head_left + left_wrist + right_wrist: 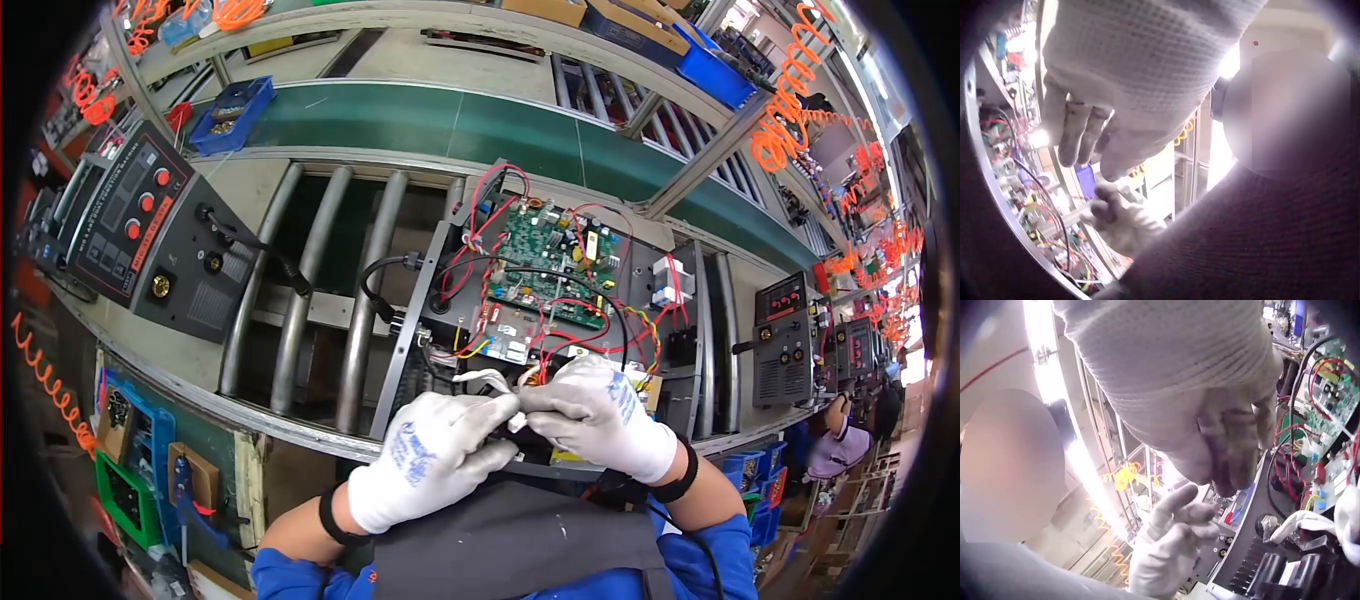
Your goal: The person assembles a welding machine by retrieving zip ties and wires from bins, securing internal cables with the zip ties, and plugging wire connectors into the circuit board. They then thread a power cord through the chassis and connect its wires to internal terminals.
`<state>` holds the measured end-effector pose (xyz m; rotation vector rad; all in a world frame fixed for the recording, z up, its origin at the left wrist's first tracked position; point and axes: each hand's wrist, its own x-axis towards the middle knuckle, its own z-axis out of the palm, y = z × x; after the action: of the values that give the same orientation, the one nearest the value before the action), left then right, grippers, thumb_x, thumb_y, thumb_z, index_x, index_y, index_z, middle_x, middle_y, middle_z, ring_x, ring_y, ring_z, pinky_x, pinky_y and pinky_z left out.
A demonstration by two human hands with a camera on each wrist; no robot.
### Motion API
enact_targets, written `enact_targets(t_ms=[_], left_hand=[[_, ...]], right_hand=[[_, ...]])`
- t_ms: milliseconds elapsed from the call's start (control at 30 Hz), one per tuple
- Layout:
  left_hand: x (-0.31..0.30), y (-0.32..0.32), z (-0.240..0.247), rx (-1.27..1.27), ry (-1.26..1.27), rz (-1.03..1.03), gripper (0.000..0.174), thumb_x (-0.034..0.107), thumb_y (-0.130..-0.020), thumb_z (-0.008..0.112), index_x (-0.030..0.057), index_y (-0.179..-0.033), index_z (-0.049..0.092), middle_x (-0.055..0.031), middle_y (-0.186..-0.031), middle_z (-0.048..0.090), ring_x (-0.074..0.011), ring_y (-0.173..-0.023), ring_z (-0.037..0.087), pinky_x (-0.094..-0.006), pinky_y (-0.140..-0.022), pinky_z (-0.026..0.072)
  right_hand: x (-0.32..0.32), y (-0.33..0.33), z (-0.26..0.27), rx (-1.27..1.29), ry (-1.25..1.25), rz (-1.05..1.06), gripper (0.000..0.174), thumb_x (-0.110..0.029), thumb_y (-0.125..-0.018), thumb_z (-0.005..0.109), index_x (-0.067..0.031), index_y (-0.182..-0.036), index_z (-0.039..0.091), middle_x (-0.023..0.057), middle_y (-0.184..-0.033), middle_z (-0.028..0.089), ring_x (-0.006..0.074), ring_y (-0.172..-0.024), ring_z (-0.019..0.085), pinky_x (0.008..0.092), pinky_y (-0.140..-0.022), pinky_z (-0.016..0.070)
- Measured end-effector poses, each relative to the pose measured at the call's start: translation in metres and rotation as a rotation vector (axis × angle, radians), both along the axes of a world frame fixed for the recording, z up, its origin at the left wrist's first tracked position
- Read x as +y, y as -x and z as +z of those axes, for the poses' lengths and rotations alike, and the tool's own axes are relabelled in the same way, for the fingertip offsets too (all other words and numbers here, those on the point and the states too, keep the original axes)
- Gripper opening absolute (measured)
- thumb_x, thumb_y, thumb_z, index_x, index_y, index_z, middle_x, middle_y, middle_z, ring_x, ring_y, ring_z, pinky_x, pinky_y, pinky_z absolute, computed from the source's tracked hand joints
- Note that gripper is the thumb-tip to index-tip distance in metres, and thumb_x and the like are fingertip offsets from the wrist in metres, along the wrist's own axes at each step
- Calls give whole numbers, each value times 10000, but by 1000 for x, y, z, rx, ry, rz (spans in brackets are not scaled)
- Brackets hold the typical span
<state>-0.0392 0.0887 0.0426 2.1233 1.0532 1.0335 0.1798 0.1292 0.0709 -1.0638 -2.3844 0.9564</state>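
Both hands wear white knit gloves with greyish fingers and meet low over the front side of an open metal chassis point(400, 372). Between their fingertips shows a small white connector point(517, 422). My left hand point(425, 455) pinches at it from the left, thumb below the forefinger. From the other side, the right hand point(605, 415) holds it with bent fingers. A white-sleeved cable point(478, 378) runs from the chassis's left side towards the fingertips. Behind the hands lies a green circuit board point(545, 255) amid red, black and yellow wires. In the right wrist view, black cylindrical parts point(1300, 570) sit inside the chassis.
The chassis stands on metal rollers point(365, 300). At left is a finished-looking machine point(150, 235) with red knobs; more machines point(785, 345) stand at right. A green belt point(400, 120) runs behind. Blue bins point(232, 118) and orange coiled hoses point(785, 100) surround the line.
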Motion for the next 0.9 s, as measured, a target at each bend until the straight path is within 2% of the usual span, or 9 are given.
enact_targets(t_ms=[267,333,400,467,533,600,633,733,900], left_hand=[[-2,-1,-31,9,216,74,206,126,-857,639,39,-1043,658,-120,-820,667,-283,-747,661,-344,-678,503],[0,-1,-35,-44,434,1,245,190,-931,582,-8,-1064,639,-123,-788,674,-236,-705,666,-325,-675,516],[0,-2,-33,-554,1150,-47,348,271,-977,545,-55,-1073,617,-114,-798,680,-172,-715,665,-296,-688,526],[5,1,-33,-630,1206,-138,302,235,-1016,458,-12,-1074,622,-52,-863,647,-80,-710,613,-220,-640,502],[10,2,-22,-459,1206,-118,274,194,-991,485,-21,-1099,616,-95,-865,659,-161,-711,640,-272,-651,507],[8,13,-26,-127,448,-23,279,104,-872,597,-17,-1123,613,-159,-885,656,-314,-809,642,-390,-717,497],[12,18,-21,145,103,175,295,89,-834,633,-10,-1111,615,-144,-904,660,-292,-805,643,-384,-779,495],[15,38,-41,-10,136,472,359,-29,-771,613,-15,-1130,605,-153,-1091,626,-314,-1015,603,-393,-915,470],[12,38,-50,213,153,474,413,0,-750,623,-31,-1160,593,-201,-1247,543,-351,-1169,522,-418,-1019,405]], right_hand=[[-1,12,-31,55,-308,-53,204,-132,-755,708,-142,-959,695,-15,-895,647,199,-875,613,503,-991,351],[0,8,-35,20,-263,-15,262,-125,-750,714,-150,-1010,703,-8,-932,651,190,-901,608,511,-1011,346],[5,3,-34,32,-220,39,304,-125,-732,725,-153,-1035,706,-13,-900,643,195,-893,605,502,-1010,351],[7,2,-39,129,-232,39,304,-131,-717,732,-147,-1019,711,-8,-838,627,214,-853,600,481,-947,384],[12,-1,-36,97,-178,47,223,-147,-728,714,-142,-951,711,20,-803,603,240,-830,590,444,-856,399],[12,-7,-30,-65,-95,81,131,-172,-742,693,-138,-869,691,52,-779,583,260,-828,584,418,-793,390],[12,-11,-27,-217,-44,150,87,-192,-751,675,-135,-815,661,64,-770,568,275,-845,585,405,-800,394],[5,-16,-42,-464,-49,308,102,-200,-742,675,-132,-817,664,86,-907,580,271,-922,594,434,-849,400],[4,-17,-54,-438,-20,286,84,-201,-754,666,-168,-831,676,60,-942,558,241,-892,595,419,-844,392]])
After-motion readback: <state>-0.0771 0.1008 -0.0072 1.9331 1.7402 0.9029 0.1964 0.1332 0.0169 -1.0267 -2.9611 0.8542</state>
